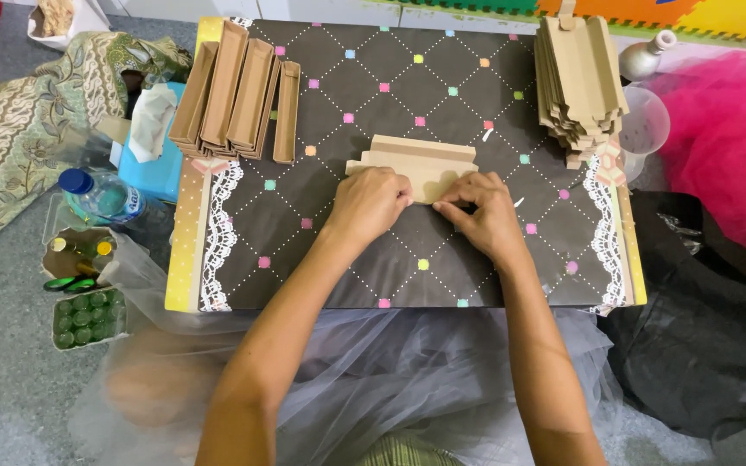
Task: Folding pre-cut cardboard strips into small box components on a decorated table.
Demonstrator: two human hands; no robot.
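Both hands — left hand (371, 200), right hand (483, 210) — apparently pinching folded cardboard piece (418, 164).

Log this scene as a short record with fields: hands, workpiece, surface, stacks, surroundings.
left hand: pressing on the cardboard piece
right hand: pinching the piece's near edge
workpiece: flat tan cardboard, partly folded
surface: dark low table with dotted diamond pattern and lace trim
folded trays: row at the table's far left
flat blanks: stack at far right
floor left: water bottle, blue tissue box
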